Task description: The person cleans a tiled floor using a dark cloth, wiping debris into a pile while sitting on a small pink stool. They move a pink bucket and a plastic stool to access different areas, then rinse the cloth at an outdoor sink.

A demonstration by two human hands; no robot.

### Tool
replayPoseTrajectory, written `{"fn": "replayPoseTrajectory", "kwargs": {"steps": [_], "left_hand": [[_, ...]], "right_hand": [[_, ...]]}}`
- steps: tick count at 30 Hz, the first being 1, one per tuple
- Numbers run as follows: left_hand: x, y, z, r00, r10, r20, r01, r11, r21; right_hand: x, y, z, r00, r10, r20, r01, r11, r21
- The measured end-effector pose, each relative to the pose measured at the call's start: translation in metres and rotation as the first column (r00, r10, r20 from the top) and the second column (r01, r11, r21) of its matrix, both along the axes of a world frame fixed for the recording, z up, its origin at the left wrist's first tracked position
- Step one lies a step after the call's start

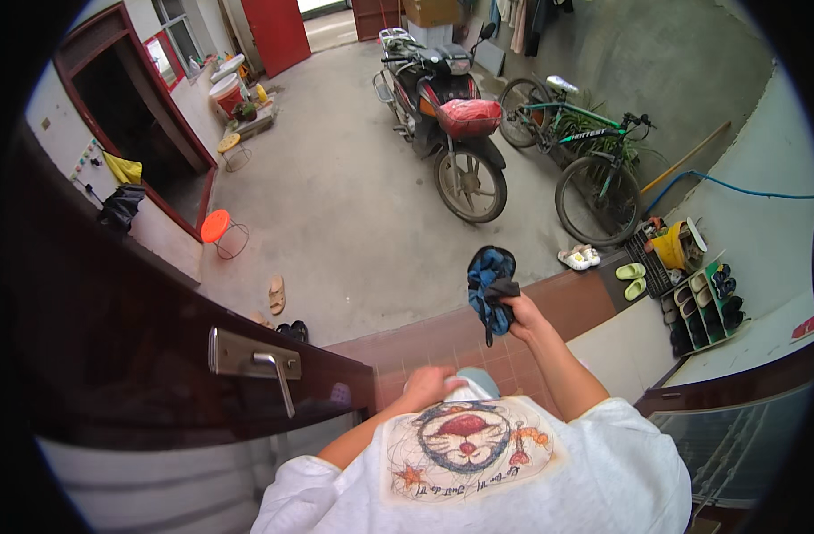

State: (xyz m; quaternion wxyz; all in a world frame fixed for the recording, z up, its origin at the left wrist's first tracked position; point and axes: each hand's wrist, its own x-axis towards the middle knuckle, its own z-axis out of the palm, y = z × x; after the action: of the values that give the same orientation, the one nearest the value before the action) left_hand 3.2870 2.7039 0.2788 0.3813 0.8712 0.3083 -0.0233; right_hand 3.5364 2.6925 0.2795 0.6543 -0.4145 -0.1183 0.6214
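My right hand [526, 319] grips a crumpled blue and black cloth item [492, 277] at its lower right edge, held out in front of my body. A dark strap or loop hangs from its lower end. My left hand [435, 384] is low, close to the hem of my white printed T-shirt [467, 447]. Beside those fingers shows a piece of white material [472, 388], with a pale blue rounded thing behind it; what either one is cannot be made out. Whether the left fingers hold anything is unclear.
An open dark door with a metal lever handle [277, 374] stands at left. Beyond the reddish tiled step [487, 357], a motorcycle [447, 100] and a bicycle [574, 147] stand in the concrete yard. A shoe rack [704, 314] is at right, an orange stool [217, 227] at left.
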Motion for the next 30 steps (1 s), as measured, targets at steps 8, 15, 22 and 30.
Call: {"fn": "replayPoseTrajectory", "kwargs": {"steps": [8, 15, 22, 30], "left_hand": [[0.058, 0.167, -0.099, 0.994, -0.014, -0.110, -0.031, 0.918, -0.395], [0.107, 0.362, -0.037, 0.586, 0.749, 0.309, -0.396, 0.597, -0.698], [0.121, 0.524, 0.008, 0.645, 0.713, 0.275, -0.049, 0.397, -0.916], [0.051, 0.785, -0.056, 0.214, 0.911, 0.352, -0.251, 0.399, -0.882]], "right_hand": [[0.030, 0.197, 0.012, 0.982, 0.170, 0.086, -0.168, 0.985, -0.029], [0.082, 0.369, 0.001, 0.959, 0.247, -0.141, -0.253, 0.967, -0.033], [0.058, 0.547, 0.010, 0.932, 0.362, 0.020, -0.362, 0.925, 0.117], [0.063, 0.800, -0.065, 0.967, 0.118, -0.227, -0.104, 0.992, 0.070]]}}
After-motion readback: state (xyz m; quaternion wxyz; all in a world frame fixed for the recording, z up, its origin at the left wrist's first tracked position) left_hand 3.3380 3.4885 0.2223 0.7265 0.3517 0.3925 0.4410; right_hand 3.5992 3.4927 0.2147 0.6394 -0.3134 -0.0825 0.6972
